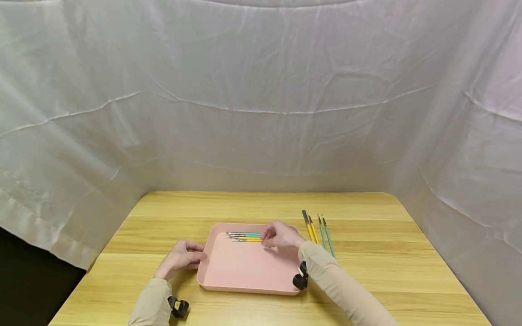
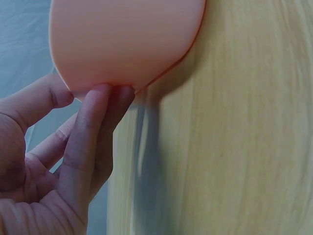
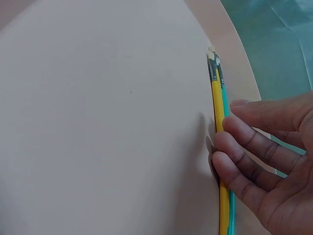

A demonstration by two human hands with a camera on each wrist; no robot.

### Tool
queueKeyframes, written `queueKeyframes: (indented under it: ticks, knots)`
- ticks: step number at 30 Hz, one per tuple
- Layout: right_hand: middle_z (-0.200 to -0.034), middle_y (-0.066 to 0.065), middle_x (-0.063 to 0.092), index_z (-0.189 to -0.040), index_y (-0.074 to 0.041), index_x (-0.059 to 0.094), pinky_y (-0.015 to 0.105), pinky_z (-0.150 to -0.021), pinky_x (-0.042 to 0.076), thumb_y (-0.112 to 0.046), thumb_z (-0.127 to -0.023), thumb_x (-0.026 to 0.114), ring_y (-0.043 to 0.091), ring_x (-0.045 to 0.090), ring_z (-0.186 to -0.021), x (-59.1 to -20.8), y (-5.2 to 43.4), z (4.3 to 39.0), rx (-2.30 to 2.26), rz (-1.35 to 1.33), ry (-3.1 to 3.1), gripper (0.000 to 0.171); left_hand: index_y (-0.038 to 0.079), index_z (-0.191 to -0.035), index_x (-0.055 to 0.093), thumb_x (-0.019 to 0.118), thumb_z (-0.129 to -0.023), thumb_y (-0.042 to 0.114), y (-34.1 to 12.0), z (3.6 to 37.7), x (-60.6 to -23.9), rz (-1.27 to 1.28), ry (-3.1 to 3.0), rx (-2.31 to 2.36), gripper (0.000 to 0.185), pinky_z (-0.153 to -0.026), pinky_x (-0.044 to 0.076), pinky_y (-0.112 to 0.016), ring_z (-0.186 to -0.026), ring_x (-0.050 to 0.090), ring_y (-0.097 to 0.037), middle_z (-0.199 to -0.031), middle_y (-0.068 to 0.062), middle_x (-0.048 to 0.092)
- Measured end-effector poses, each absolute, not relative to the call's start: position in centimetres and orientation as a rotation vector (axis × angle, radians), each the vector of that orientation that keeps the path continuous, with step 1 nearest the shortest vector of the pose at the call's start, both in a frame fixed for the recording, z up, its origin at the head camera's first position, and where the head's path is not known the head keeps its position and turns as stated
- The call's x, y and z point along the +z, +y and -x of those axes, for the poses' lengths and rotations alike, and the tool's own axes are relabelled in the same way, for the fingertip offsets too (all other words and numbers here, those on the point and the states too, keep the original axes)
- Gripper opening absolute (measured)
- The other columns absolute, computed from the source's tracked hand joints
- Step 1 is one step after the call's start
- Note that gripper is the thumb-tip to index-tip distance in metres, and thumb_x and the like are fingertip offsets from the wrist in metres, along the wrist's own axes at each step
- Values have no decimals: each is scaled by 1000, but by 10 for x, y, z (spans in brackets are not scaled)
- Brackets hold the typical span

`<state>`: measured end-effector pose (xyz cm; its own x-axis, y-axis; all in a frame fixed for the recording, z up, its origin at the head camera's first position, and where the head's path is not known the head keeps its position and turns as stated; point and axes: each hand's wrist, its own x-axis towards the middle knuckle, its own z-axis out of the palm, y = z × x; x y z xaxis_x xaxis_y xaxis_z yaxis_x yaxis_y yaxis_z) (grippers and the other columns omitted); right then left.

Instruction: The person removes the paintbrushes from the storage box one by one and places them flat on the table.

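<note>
A pink tray [image 1: 248, 267] lies on the wooden table, its left rim pinched between the thumb and fingers of my left hand [image 1: 181, 259]. In the left wrist view, the fingertips press against the outside of the tray [image 2: 127, 39]. My right hand [image 1: 281, 234] is over the tray's far side, fingers loosely bent. Under its fingertips lie several slim paintbrushes [image 1: 246, 235] with yellow and teal handles, bristles to the left, along the far wall. In the right wrist view, the fingertips overlap a yellow paintbrush [image 3: 218, 105], with a teal one beside it; the hand hides part of the handles.
Right of the tray, more paintbrushes [image 1: 312, 231] with yellow handles lie on the table [image 1: 375, 267], alongside teal paintbrushes [image 1: 328, 237]. Bristles point away from me; the right forearm covers their near ends. A pale cloth curtain [image 1: 261, 136] surrounds the table's back and sides.
</note>
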<state>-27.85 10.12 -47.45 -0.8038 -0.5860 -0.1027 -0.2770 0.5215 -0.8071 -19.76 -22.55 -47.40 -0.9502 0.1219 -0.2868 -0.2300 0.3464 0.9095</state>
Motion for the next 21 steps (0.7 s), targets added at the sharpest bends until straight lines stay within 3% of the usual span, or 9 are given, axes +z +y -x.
queueKeyframes:
  ticks: [4,14,21]
  knots:
    - [-87,10,73,-99,3,70,18,-61,50,0,-85,73,7,59,-72,-475,102,278,-1178,693,2409,14,-16,-114,64,71,-85,3,-225,197,-474,105,2316,1629,36,-68,62,-25,-78,68,-11,-87,-3,72]
    - [-90,7,74,-96,-2,73,22,-72,53,-1,-85,74,10,64,-79,-477,103,280,-1160,668,2533,11,-16,-114,64,70,-85,2,-224,197,-473,127,2308,1638,35,-65,60,-23,-74,67,-10,-87,-5,72]
    - [-88,2,74,-93,-6,73,21,-70,52,-1,-83,75,8,63,-77,-478,100,280,-1095,643,2584,10,-19,-116,61,69,-87,1,-226,197,-474,84,2286,1650,36,-66,61,-23,-76,67,-10,-87,-3,72]
